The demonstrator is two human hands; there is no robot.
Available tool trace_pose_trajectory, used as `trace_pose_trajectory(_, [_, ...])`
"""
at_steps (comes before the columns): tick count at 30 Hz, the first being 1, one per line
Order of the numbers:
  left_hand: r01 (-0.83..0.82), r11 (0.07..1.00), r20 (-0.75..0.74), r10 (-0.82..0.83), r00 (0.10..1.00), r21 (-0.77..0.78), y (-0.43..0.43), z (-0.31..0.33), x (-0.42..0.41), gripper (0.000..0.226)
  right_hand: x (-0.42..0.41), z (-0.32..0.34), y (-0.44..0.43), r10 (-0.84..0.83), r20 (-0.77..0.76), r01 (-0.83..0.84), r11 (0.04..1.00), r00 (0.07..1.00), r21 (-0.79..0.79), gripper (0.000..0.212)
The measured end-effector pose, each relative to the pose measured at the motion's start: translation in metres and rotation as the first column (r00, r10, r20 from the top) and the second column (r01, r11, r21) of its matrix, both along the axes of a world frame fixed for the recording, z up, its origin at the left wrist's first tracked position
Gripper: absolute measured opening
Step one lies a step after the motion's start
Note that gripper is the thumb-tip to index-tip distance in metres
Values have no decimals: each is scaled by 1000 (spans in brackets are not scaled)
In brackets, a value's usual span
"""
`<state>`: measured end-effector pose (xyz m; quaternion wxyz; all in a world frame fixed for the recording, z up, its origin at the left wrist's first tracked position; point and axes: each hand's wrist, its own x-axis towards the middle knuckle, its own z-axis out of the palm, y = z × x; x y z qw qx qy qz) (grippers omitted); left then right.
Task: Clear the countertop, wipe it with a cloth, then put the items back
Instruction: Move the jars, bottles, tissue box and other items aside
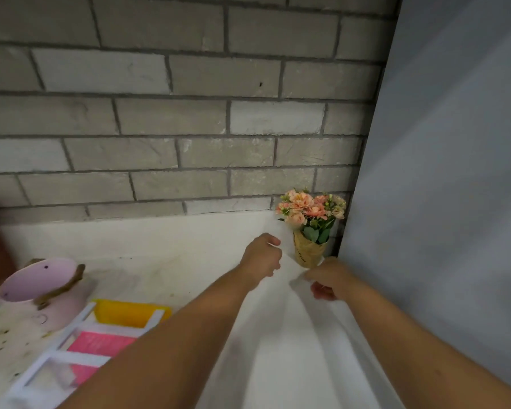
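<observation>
Your left grip (pixel 261 258) is curled and pinches the top edge of the white cloth (pixel 278 364). Your right grip (pixel 326 280) is curled too and pinches the same edge just beside it. Motion blur hides how many fingers each pinch uses. The two pinch points sit near each other, so the cloth bunches between them and hangs down in long folds between your forearms. Holding it by one edge this way looks like a way to open it out or lay it flat for a wipe.

The cloth hangs over the right end of the bench (pixel 160 261), in the corner where the brick wall (pixel 189 113) meets a grey panel (pixel 440 172). Just beyond your knuckles stands a bouquet (pixel 310 214) in a brown paper wrap, tucked upright into that corner and apart from the cloth. Watch it, because a sweep towards the corner could tip it.

Well to the left, a pink pot (pixel 42 290) lies tilted on the bench. Next to it is a white rack (pixel 71 356) holding yellow and pink things. Dark specks and smears mark the bench around them. With these items on the bench, clearing looks unfinished, so a wipe now would reach only the bare stretch in the middle.
</observation>
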<state>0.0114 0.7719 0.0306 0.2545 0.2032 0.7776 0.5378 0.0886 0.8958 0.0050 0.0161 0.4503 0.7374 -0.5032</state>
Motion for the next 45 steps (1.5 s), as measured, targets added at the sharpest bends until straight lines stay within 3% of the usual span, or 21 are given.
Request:
trace_pose_trajectory(5, [69, 998, -85, -68, 994, 12, -52, 27, 1, 16, 2, 25, -56, 162, 8, -162, 984, 987, 71, 16])
trace_pose_trajectory(9, [32, 999, -143, -35, 989, -24, -103, 33, 2, 15, 8, 48, -109, 254, -64, -246, 963, 965, 108, 19])
trace_pose_trajectory(15, [-146, 987, -320, 115, 940, -73, -193, 36, -11, 19, 17, 57, -181, 363, -128, -349, 929, 923, 119, 30])
trace_pose_trajectory(21, [-334, 917, -486, 194, 852, -220, -265, 23, -18, 25, 19, 48, -233, 384, -88, -377, 922, 919, 86, 53])
trace_pose_trajectory(26, [-368, 886, -359, 259, 897, -282, -295, -3, -17, 43, 22, 40, -260, 385, -7, -384, 922, 923, 40, 59])
trace_pose_trajectory(29, [-289, 896, -228, 220, 948, -338, -296, -16, -10, 48, 21, 33, -270, 379, -67, -384, 919, 923, -87, 57])
trace_pose_trajectory(32, [-263, 920, -169, 221, 961, -292, -294, -24, -5, 42, 19, 27, -276, 350, -124, -364, 923, 928, -121, 55])
trace_pose_trajectory(38, [-287, 932, -194, 247, 949, -219, -288, -18, 0, 29, 23, 32, -279, 323, -180, -346, 931, 929, -114, 42])
trace_pose_trajectory(45, [-264, 954, -292, 213, 932, -146, -257, 12, 9, 33, 34, 59, -260, 268, -241, -258, 963, 933, 75, 36])
